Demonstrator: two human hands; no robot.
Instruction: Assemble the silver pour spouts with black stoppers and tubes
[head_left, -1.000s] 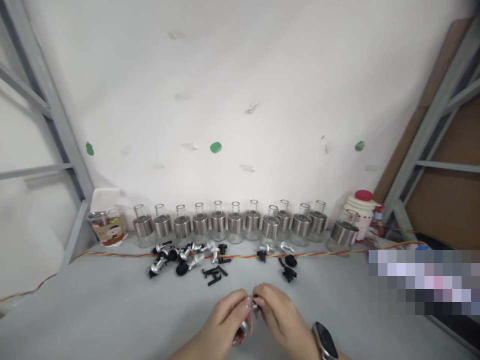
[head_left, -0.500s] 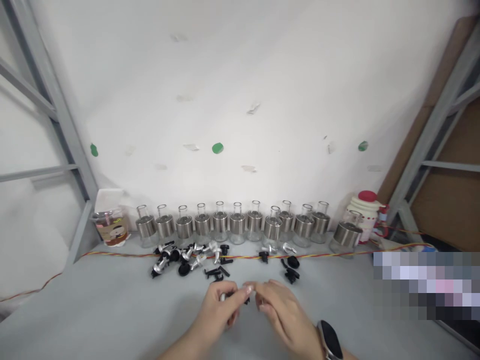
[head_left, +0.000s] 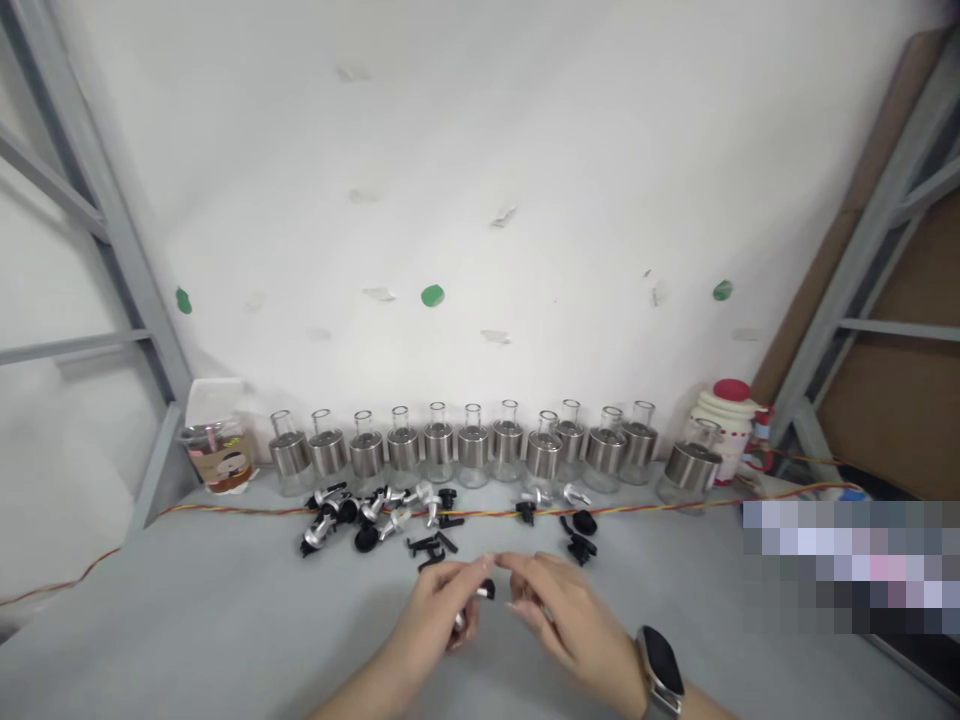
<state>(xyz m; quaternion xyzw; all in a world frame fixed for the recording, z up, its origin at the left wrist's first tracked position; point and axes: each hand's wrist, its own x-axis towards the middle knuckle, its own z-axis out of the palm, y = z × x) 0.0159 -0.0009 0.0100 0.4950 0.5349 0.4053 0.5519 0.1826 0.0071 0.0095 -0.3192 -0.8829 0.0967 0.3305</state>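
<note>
My left hand (head_left: 444,607) is closed around a small pourer spout (head_left: 487,590); its black end and a bit of its pale body show between thumb and fingers, the rest being hidden. My right hand (head_left: 566,610), with a watch on the wrist, is close on the right. Its index fingertip reaches the left thumb tip, while its own thumb stays apart and nothing shows between them. Beyond the hands lie silver and black pourer spouts (head_left: 371,508), several black levers (head_left: 427,546) and black caps (head_left: 584,522).
Glass bottles with steel bands (head_left: 472,443) stand in a row along the white wall. A twisted red-yellow wire (head_left: 645,509) crosses the grey table. At the left stands a drink cup (head_left: 223,460), at the right a cream jug with a red lid (head_left: 731,415). Metal frame posts flank both sides.
The spout in my left hand has turned, so its black end shows more plainly. My right thumb and index have parted slightly. The loose parts lie as before.
</note>
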